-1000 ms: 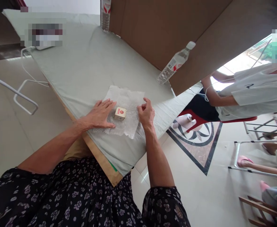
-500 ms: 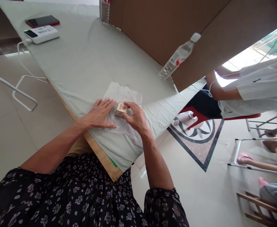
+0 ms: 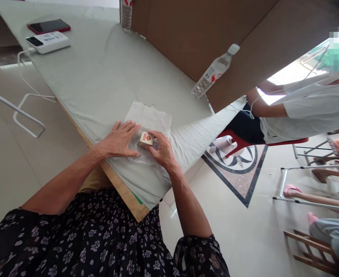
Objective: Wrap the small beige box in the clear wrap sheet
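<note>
Corner of a cloth-covered table

A brown cardboard panel stands farther back. Near the edge lies bubble wrap. The left hand is spread on it, fingers wide, gripping nothing. The right hand is curled, thumb and fingers pinching one end of a small box, which sits on the wrap between both hands.

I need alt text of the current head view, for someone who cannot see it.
A person's right hand holds a small printed box on clear plastic wrap, while the left hand lies spread beside it. Beyond them on the cloth-covered table are a plastic bottle and brown cardboard.
</note>
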The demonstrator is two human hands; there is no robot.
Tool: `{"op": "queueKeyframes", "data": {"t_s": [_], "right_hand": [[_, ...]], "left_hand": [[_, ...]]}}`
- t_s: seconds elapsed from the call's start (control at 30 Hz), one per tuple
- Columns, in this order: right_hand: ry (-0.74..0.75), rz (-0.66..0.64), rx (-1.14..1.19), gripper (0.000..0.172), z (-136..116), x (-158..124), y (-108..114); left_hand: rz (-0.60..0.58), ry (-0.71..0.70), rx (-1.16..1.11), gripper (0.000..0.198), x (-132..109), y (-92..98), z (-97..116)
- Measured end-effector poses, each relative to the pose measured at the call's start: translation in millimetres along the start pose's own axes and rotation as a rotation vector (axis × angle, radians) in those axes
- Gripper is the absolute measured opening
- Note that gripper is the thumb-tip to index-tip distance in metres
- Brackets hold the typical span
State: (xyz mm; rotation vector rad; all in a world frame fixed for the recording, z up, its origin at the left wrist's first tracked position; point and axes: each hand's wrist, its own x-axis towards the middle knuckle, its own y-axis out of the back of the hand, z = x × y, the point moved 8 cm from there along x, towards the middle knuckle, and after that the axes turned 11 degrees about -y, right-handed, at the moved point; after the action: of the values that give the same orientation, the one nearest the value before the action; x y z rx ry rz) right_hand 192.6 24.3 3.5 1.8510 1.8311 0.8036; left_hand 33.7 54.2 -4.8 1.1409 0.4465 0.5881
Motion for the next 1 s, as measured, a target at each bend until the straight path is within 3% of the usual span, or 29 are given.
{"op": "queueKeyframes", "data": {"t_s": [0.1, 0.2, 0.3, 0.4, 0.5, 0.6, 0.67, 0.77, 0.9, 1.0], "right_hand": [[-0.055, 0.207, 0.038, 0.043, 18, -1, 35], [-0.168, 0.428, -0.019, 0.046, 58, -5, 80], [-0.300, 0.433, -0.137, 0.049, 99, -7, 107], [-0.282, 0.475, -0.269, 0.056, 99, -12, 118], [-0.144, 0.539, -0.263, 0.053, 59, -14, 110], [-0.012, 0.393, -0.150, 0.029, 18, 5, 81], [-0.002, 0.282, -0.076, 0.024, 8, 30, 64], [-0.097, 0.164, -0.036, 0.026, 18, 78, 49], [-0.251, 0.055, -0.055, 0.039, 45, 135, 38], [-0.313, -0.013, -0.030, 0.048, 57, 159, 29]], "left_hand": [[-0.016, 0.012, 0.023, 0.100, 2, 2.6, 2], [-0.066, 0.020, 0.033, 0.098, 3, -4.1, 1], [-0.061, 0.037, 0.050, 0.098, 1, -11.0, -3], [-0.023, 0.033, 0.062, 0.096, -1, -13.2, -3], [0.014, 0.018, 0.060, 0.089, 2, -6.3, 0], [0.060, -0.018, 0.056, 0.073, 17, 10.4, 5], [0.089, -0.060, 0.049, 0.065, 32, 20.6, 9], [0.125, -0.093, 0.033, 0.058, 52, 24.6, 8], [0.119, -0.113, 0.022, 0.051, 64, 6.4, 4], [0.145, -0.103, 0.015, 0.053, 62, -4.1, 1]]}}
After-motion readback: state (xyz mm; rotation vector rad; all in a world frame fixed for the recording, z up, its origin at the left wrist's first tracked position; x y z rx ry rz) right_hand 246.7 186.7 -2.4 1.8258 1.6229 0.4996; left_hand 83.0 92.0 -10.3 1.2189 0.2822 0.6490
